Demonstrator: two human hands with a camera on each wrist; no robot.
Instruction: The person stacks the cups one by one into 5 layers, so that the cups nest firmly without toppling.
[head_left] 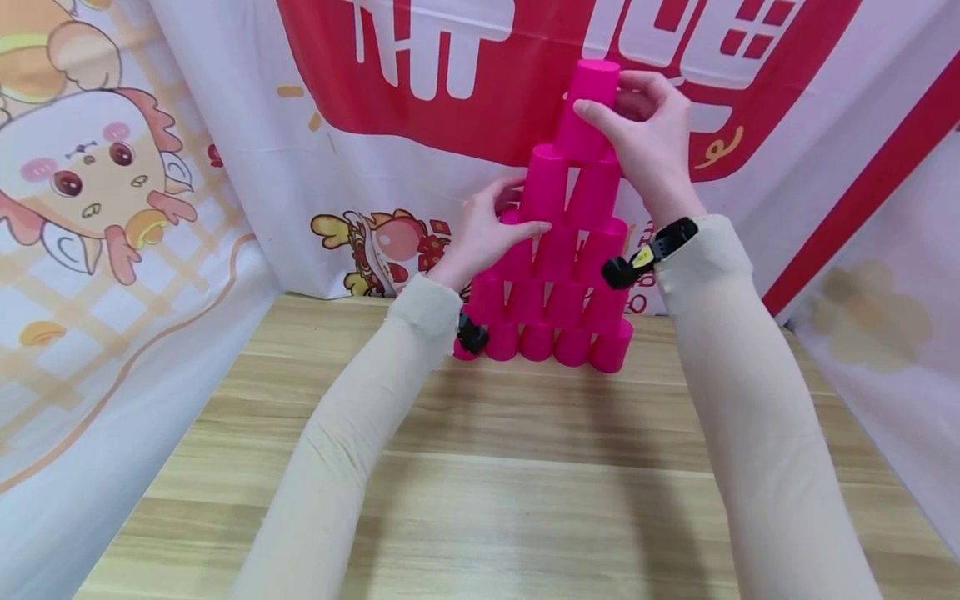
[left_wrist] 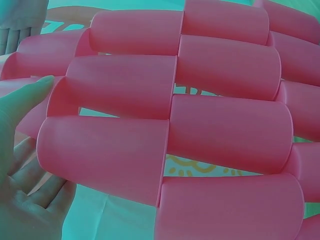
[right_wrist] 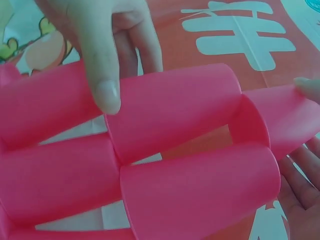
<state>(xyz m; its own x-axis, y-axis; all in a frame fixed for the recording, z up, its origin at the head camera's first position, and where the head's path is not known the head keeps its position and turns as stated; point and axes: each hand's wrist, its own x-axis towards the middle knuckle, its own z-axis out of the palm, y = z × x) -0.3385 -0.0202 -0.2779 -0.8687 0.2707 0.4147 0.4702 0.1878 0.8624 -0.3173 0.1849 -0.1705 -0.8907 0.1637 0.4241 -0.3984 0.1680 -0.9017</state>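
Observation:
A pyramid of upside-down pink plastic cups point(head_left: 537, 342) rises from the table in several rows. At its peak, my right hand point(head_left: 654, 140) pinches the top cup point(head_left: 588, 82), thumb in front and fingers behind. That cup's rim is right at the tops of the two cups below, the left cup point(head_left: 545, 185) and the right cup point(head_left: 595, 197). My left hand point(head_left: 483, 232) is at the pyramid's left side, its thumb stretched across the front where two rows meet. In the right wrist view, the left fingers point(right_wrist: 145, 42) extend behind the cups.
The wooden table point(head_left: 480, 500) stretches out in front of the pyramid. Close behind it hangs a printed cloth point(head_left: 420, 154) in red and white, with more cloth on both sides. Black wrist cameras are strapped to both wrists, the right camera point(head_left: 619, 271) just in front of the cups.

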